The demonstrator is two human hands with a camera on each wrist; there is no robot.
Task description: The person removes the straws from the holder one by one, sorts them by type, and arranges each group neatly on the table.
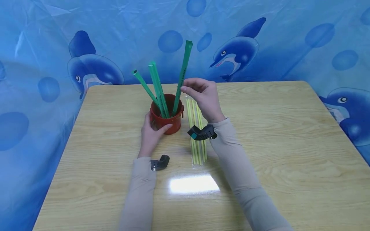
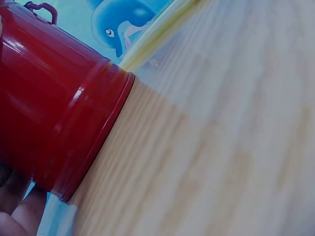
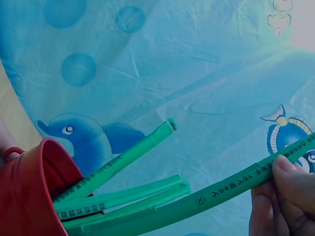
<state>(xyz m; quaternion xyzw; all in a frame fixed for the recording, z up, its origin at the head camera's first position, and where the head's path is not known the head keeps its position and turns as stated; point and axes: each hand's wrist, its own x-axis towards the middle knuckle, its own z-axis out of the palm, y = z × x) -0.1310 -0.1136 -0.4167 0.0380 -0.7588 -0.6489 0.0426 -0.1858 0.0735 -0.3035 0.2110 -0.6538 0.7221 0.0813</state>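
A small red bucket (image 1: pixel 173 127) stands upright on the table, with several green tubes (image 3: pixel 123 164) printed with dark lettering leaning in it. My left hand (image 1: pixel 150 136) holds the bucket from its left side, thumb across the front; its fingers (image 2: pixel 29 209) show beneath the red wall in the left wrist view. Between thumb and fingertips, my right hand (image 1: pixel 204 96) pinches one green tube (image 1: pixel 185 59) partway up. That tube's lower end is inside the bucket, and it bends slightly in the right wrist view. The other tubes lean toward the bucket's left and back.
Several thin yellow sticks (image 1: pixel 196 150) in clear wrapping lie on the wooden table (image 1: pixel 274 144), right of the bucket and partly under the right wrist. Each wrist wears a black strap device (image 1: pixel 202 132). A blue dolphin-print sheet (image 1: pixel 130 32) hangs behind the table.
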